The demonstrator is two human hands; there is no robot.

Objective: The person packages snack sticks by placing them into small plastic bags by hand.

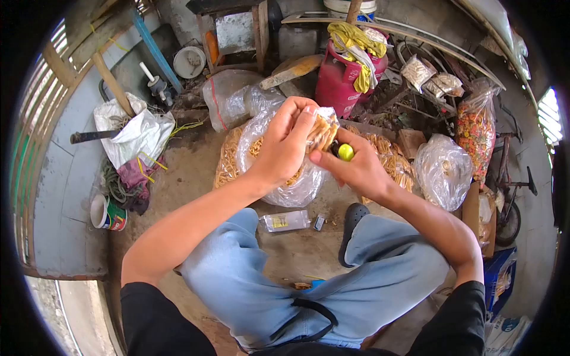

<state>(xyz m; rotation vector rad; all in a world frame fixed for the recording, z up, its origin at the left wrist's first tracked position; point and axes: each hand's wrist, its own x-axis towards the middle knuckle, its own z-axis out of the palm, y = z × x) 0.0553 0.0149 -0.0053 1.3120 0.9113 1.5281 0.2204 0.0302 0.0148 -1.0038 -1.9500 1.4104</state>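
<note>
"So, what was in the grip?"

"A small clear packet (323, 123), raised above everything else, with the left hand (283, 142) closed on it and the thumb along its upper left edge."

"And how did it look?"

"Crinkled and glossy, whitish with glare toward the top. Thin golden-brown sticks (321, 140) filled the lower part, slanting side by side. I couldn't tell what they were made of."

"What about the right hand (361, 169)?"

"It was drawn in narrow at the packet's lower right, fingers bent around a yellow-green object (345, 152) with a rounded end. The rest of that object was hidden, and I couldn't tell whether the thumb pressed on the packet or only sat beside it."

"What lay around the grip?"

"Just beneath it, a large clear bag (294, 194), crumpled and shiny, with similar sticks showing through. To its left stood a bulging bag (227, 161) of the same golden-brown kind, and beyond the right hand was another heap (390, 159). A puffed, pale bag (442, 169) sat farther out on that side."

"And lower down?"

"On the floor (184, 193) below the grip were a flat, yellow-labelled plastic pack (285, 221) and, just beside it, a small dark object (319, 222), too small to make out."
</note>
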